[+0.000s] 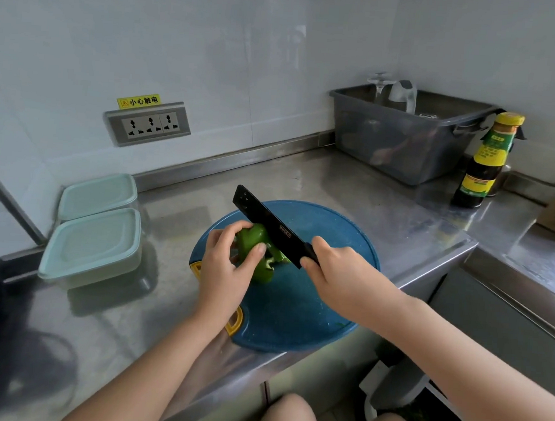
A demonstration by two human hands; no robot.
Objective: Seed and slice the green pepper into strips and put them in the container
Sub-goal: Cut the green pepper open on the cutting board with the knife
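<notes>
Green pepper [259,252]: on blue cutting board [311,306], gripped by curled left hand [225,269]. Black knife [268,224]: handle clasped in right hand [337,271], blade against pepper, stamp illegible. Lidded containers [92,249]: on bench [354,189], left of the board. Yellow sticker [139,101]: "小心触电".

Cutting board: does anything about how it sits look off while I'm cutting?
Yes. The blue round cutting board hangs over the front edge of the steel counter at its near side, so it might tip or slide while the right hand works the black knife on the green pepper.
</notes>
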